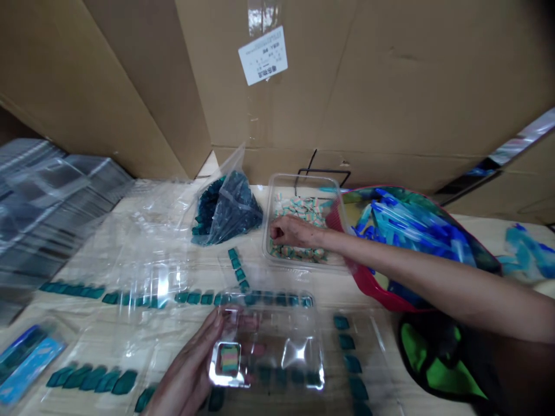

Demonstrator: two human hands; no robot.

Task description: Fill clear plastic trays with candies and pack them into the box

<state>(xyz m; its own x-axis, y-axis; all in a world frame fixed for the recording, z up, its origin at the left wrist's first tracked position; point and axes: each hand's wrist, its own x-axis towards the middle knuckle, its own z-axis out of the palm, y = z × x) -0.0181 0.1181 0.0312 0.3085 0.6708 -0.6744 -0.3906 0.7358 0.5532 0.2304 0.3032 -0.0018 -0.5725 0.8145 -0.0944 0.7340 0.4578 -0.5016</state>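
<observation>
My left hand (193,361) grips a clear plastic box (299,332) by its left side, low in the head view. A small square with green, pink and yellow stripes (229,359) shows in the box's near left corner. My right hand (293,232) is down in a clear rectangular tub (265,245) of small striped pieces (299,207). Its fingers are curled closed among them, and whatever they hold is hidden. Dark teal pieces (195,297) lie in rows around and beneath the held box, seen through clear plastic.
Behind the rows stands a clear bag (228,208) of teal pieces. Under my right forearm is a red-rimmed basket (377,294) of blue wrapped items. Stacked clear trays (47,214) fill the left. Cardboard (329,86) walls the back. A black-and-green item (437,358) lies at right.
</observation>
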